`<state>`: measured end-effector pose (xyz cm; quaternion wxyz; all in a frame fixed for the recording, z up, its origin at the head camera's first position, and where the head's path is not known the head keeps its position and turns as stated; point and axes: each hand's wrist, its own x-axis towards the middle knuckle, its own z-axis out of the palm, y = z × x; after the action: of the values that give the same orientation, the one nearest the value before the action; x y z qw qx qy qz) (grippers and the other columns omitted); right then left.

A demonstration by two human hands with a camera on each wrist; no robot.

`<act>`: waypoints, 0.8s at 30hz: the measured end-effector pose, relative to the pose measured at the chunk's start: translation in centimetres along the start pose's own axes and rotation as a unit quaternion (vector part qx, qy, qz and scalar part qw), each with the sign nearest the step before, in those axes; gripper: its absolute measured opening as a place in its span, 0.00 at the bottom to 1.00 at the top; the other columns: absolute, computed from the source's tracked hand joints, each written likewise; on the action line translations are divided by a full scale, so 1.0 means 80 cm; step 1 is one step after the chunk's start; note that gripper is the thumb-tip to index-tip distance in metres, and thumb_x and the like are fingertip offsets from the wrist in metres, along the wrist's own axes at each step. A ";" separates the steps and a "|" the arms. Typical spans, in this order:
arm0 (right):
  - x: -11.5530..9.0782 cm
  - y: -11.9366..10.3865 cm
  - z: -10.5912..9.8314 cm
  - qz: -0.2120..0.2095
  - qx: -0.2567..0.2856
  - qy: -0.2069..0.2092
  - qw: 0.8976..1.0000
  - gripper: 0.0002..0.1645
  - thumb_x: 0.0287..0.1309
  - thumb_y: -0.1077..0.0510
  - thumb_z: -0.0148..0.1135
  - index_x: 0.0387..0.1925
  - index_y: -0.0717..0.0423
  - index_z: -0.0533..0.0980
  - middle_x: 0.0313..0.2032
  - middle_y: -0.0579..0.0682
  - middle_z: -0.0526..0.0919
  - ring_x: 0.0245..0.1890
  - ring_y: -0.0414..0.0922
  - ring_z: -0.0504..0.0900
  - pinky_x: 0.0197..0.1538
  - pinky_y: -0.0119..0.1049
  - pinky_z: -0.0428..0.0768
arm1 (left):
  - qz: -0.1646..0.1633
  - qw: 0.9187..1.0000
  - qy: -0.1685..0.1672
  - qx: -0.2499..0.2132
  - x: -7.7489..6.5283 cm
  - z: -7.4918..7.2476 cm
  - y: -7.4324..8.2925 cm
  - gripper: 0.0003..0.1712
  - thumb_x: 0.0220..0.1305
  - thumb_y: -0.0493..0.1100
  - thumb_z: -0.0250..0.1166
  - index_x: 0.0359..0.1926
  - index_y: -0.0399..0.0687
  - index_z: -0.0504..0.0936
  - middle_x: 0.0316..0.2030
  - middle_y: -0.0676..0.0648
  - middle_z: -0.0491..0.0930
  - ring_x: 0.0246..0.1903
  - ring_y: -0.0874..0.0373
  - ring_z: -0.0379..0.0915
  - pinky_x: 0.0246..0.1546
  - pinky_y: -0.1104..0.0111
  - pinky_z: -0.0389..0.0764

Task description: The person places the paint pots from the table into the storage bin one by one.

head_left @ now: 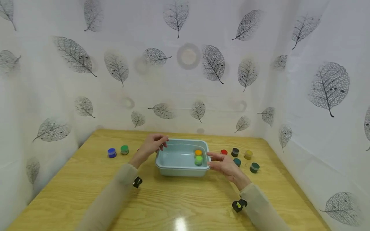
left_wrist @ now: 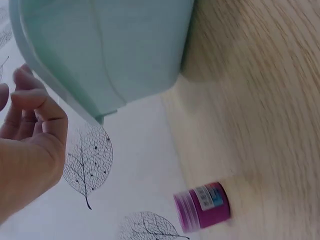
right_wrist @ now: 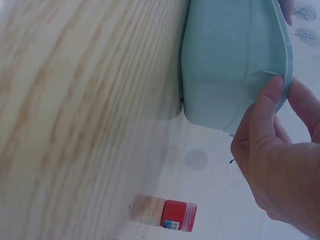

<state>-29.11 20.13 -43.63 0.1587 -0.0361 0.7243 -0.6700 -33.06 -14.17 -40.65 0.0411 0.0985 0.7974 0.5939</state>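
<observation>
A light blue plastic basin [head_left: 182,172] stands on the table. Inside it, toward the right end, are an orange-topped jar [head_left: 198,152] and a light green one [head_left: 198,160]. My right hand [head_left: 226,166] pinches the basin's right rim; in the right wrist view the thumb and fingers [right_wrist: 270,95] lie on either side of that rim. At the left rim, near the back corner, is my left hand [head_left: 151,146], its fingers [left_wrist: 50,112] loosely bent with no grip on the rim visible. Whether a fingertip touches the rim is unclear.
Blue [head_left: 111,152] and green [head_left: 124,149] jars stand to the left; a magenta jar [left_wrist: 202,206] shows in the left wrist view. Right of the basin are red [head_left: 224,152], black [head_left: 235,152], yellow [head_left: 248,155], teal [head_left: 237,162] and dark green [head_left: 254,167] jars. A leaf-patterned curtain [head_left: 185,83] surrounds the table.
</observation>
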 end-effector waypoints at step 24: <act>-0.001 0.001 -0.006 -0.003 0.013 -0.015 1.000 0.35 0.60 0.66 0.65 0.68 0.65 0.65 0.54 0.60 0.71 0.41 0.41 0.81 0.52 0.36 0.85 | -0.045 0.999 -0.027 0.012 -0.022 -0.073 -0.040 0.28 0.69 0.48 0.62 0.61 0.33 0.74 0.43 0.45 0.84 0.40 0.56 0.78 0.35 0.66 0.81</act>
<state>-29.14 20.64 -43.70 0.1674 -0.0462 0.7130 -0.6793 -32.75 -20.87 -42.14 0.0884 0.0788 0.8067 0.5790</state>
